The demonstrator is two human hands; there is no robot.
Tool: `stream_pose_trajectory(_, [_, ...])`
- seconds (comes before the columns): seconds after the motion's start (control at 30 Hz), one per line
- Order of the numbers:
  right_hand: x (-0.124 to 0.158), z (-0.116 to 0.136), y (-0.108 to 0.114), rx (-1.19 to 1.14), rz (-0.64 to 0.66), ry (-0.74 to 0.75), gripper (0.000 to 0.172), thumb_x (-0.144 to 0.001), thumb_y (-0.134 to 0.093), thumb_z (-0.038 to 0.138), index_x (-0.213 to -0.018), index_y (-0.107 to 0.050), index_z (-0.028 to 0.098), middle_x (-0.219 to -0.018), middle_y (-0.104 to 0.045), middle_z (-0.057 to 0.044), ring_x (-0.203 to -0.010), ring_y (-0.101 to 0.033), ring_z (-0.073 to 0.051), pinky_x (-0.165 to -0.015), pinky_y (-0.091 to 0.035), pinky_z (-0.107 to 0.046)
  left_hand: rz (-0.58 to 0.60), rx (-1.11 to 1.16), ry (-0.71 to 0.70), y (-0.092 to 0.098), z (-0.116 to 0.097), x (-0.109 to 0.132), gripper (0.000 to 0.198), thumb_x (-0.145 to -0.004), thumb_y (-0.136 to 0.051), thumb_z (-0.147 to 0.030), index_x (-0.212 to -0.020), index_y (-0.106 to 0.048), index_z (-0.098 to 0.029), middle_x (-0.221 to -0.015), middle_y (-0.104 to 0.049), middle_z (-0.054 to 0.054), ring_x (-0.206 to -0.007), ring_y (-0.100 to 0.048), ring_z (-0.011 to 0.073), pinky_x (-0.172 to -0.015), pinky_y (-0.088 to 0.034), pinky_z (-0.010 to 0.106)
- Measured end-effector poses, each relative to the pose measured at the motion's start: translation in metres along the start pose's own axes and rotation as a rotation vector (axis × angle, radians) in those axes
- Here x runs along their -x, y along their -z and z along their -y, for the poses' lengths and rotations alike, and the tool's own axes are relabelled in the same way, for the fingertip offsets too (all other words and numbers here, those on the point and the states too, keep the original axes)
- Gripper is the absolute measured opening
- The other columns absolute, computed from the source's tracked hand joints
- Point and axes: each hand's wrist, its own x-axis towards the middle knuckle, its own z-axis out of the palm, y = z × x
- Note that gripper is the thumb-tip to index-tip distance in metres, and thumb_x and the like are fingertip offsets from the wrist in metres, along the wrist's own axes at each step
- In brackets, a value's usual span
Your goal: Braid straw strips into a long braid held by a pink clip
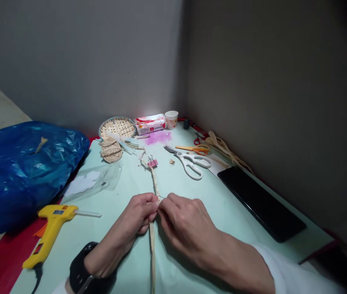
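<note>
A thin straw-coloured braid runs down the middle of the table, held near its upper part by a pink binder clip. My left hand pinches its lower end between thumb and fingers. Close against it, my right hand is closed on the strands at the same spot; its fingertips are partly hidden. A loose straw strand hangs from beneath my left hand towards the near edge. Past the clip, the braid bends toward a wound straw bundle.
White-handled scissors and orange scissors lie beyond my right hand. A black tablet-like slab is at right. On the left are a yellow glue gun and a blue plastic bag. A woven basket and paper cup stand behind.
</note>
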Motion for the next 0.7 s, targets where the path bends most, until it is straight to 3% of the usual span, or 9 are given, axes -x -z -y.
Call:
stream_pose_trajectory(0.13, [0.007,0.003,-0.005,0.191,-0.082,0.24,0.015,-0.076,-0.049,0.006,-0.084,-0.058,0.015,-0.071,-0.057,-0.005,-0.056,-0.046,-0.017,-0.049,-0.022,-0.031,0.078,0.121,0.004,0.003,-0.002,0.003,0.015,-0.077,-0.056,-0.02,-0.067,-0.045,-0.018,-0.051,-0.029,-0.011,-0.044,-0.012,0.0042,-0.04,-0.007,0.021])
stream_pose_trajectory(0.23, [0.007,0.003,-0.009,0.266,-0.171,0.345,0.018,-0.079,-0.046,0.002,-0.079,-0.058,0.014,-0.066,-0.056,-0.004,-0.053,-0.046,-0.018,-0.047,-0.025,-0.032,0.113,0.182,-0.011,0.004,-0.002,0.002,0.015,-0.077,-0.059,-0.02,-0.069,-0.048,-0.017,-0.054,-0.033,-0.01,-0.044,-0.014,0.0034,-0.039,-0.009,0.02])
stream_pose_trajectory(0.5, [0.011,0.004,-0.012,0.319,-0.135,0.385,0.018,-0.079,-0.047,0.003,-0.082,-0.063,0.011,-0.069,-0.06,-0.007,-0.057,-0.051,-0.02,-0.05,-0.03,-0.033,0.064,0.121,-0.056,0.003,0.003,0.001,0.02,-0.081,-0.063,-0.029,-0.072,-0.05,-0.017,-0.053,-0.036,-0.009,-0.042,-0.018,0.0033,-0.037,-0.014,0.018])
stream_pose_trajectory(0.6, [0.008,0.002,-0.005,0.193,-0.101,0.308,0.017,-0.085,-0.048,0.012,-0.078,-0.063,0.014,-0.068,-0.06,-0.005,-0.058,-0.05,-0.018,-0.055,-0.031,-0.033,0.062,0.097,-0.068,0.003,0.002,0.004,0.021,-0.082,-0.061,-0.031,-0.072,-0.05,-0.017,-0.052,-0.035,-0.01,-0.041,-0.018,0.0032,-0.036,-0.013,0.017])
stream_pose_trajectory(0.7, [0.0,-0.005,0.005,-0.015,-0.082,0.021,0.019,-0.091,-0.046,0.024,-0.082,-0.062,0.018,-0.074,-0.061,-0.003,-0.065,-0.052,-0.016,-0.063,-0.033,-0.031,0.067,0.072,-0.093,0.002,0.001,0.005,0.022,-0.083,-0.061,-0.033,-0.073,-0.052,-0.016,-0.054,-0.034,-0.01,-0.043,-0.018,0.0033,-0.036,-0.014,0.016])
